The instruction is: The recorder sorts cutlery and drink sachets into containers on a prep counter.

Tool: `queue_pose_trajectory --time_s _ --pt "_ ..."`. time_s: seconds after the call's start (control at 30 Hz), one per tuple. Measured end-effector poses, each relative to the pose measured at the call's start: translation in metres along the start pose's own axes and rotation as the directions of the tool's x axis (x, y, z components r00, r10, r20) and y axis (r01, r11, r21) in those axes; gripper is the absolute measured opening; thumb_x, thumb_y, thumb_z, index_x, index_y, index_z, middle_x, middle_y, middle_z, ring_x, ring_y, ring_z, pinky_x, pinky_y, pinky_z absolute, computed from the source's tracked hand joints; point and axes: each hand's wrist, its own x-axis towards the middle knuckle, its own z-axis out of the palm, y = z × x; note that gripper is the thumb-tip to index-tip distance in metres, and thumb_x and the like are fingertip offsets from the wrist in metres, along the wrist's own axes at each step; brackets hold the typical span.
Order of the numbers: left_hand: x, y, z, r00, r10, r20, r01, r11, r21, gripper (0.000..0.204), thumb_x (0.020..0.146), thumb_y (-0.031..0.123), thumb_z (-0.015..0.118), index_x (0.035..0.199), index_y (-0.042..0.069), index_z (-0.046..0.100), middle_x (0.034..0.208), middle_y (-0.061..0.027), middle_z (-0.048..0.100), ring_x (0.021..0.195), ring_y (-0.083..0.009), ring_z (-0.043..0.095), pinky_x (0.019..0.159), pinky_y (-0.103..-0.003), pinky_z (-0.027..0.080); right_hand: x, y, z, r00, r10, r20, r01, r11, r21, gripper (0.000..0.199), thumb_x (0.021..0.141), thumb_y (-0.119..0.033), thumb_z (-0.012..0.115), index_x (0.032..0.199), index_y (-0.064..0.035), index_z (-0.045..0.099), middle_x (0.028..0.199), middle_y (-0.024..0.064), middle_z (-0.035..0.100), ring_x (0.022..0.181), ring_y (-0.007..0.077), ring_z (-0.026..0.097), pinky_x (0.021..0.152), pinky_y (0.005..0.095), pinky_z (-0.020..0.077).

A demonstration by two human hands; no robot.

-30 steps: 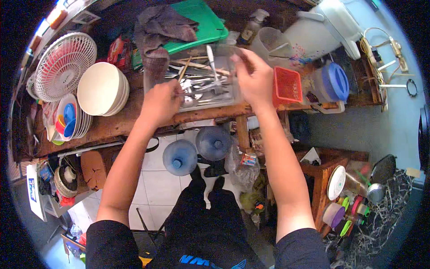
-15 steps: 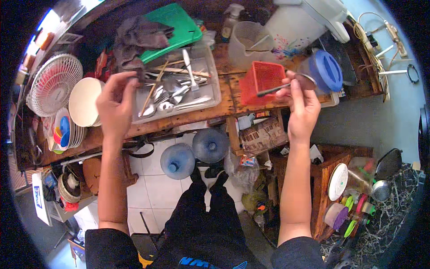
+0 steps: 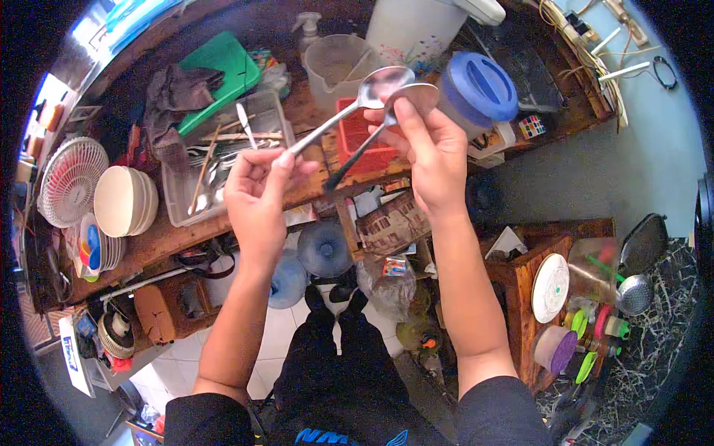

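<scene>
My left hand [image 3: 256, 201] pinches the handle of a silver spoon [image 3: 327, 125], its bowl pointing up and to the right. Between the fingers and thumb of my right hand [image 3: 437, 167] is a second spoon [image 3: 415, 97], gripped at the bowl, with its dark-ended handle slanting down to the left. The two spoon bowls are close together and overlap in view; whether they touch I cannot tell. Behind them a red square container [image 3: 348, 123] stands on the wooden counter. Left of my hands, a clear plastic tray [image 3: 178, 208] holds several spoons, forks and chopsticks.
A blue-lidded tub [image 3: 476, 89], a clear pitcher [image 3: 338, 63] and a white jug stand at the back. On the left are a green board [image 3: 223, 70], a dark cloth [image 3: 175, 97], stacked cream bowls [image 3: 123, 201] and a white basket [image 3: 73, 178]. Blue water bottles [image 3: 325, 249] sit on the floor.
A spoon is now in my left hand, which was over the tray's left side with none visible. That hand has moved right, close to my right hand; the view has shifted right.
</scene>
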Motion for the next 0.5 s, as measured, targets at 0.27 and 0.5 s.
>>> queue_pose_trajectory --time_s 0.27,0.5 --pt "0.049 0.033 0.052 0.87 0.312 0.382 -0.453 0.811 0.37 0.03 0.094 0.007 0.07 0.123 0.0 0.062 0.11 -0.0118 0.073 0.097 -0.0173 0.072 0.086 -0.03 0.057 0.032 -0.022 -0.011 0.988 0.014 0.154 0.01 0.988 -0.153 0.024 0.101 -0.013 0.064 0.117 0.0031 0.07 0.109 0.0092 0.073 0.092 0.0157 0.072 0.082 0.0302 0.06" --pt "0.101 0.053 0.075 0.775 0.321 0.544 -0.537 0.788 0.3 0.018 0.096 0.008 0.069 0.112 -0.001 0.068 0.109 -0.0057 0.073 0.1 -0.0118 0.067 0.087 -0.028 0.054 0.065 -0.034 -0.021 0.947 -0.135 0.292 0.212 0.945 -0.249 0.021 0.099 -0.013 0.067 0.106 0.0042 0.075 0.101 0.0058 0.074 0.091 0.0095 0.066 0.082 0.0265 0.0539"
